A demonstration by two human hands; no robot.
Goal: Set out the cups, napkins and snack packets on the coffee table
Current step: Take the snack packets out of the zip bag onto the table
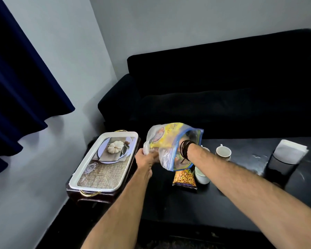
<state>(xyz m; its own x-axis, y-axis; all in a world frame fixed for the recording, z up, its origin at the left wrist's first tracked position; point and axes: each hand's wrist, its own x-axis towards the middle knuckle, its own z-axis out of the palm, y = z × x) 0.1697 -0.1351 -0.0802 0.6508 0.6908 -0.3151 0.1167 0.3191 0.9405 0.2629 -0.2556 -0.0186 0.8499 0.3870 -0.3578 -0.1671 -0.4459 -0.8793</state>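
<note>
Over the black coffee table (223, 203) I hold up a clear zip bag (164, 141) with a blue rim and yellow snack packets inside. My left hand (144, 157) grips the bag's lower left corner. My right hand (180, 157) is pushed inside the bag's mouth up to the wrist, so its fingers show only dimly through the plastic. One orange snack packet (184, 177) lies on the table under the bag. A white cup (223, 153) stands behind it, another pale cup (201, 175) beside the packet. White napkins (291, 151) stand in a dark holder (278, 168) at the right.
A white tray (104, 160) with gold handles and a pumpkin picture rests on a dark stand left of the table. A black sofa (223, 87) runs behind the table. Blue curtains (16, 87) hang at the left wall.
</note>
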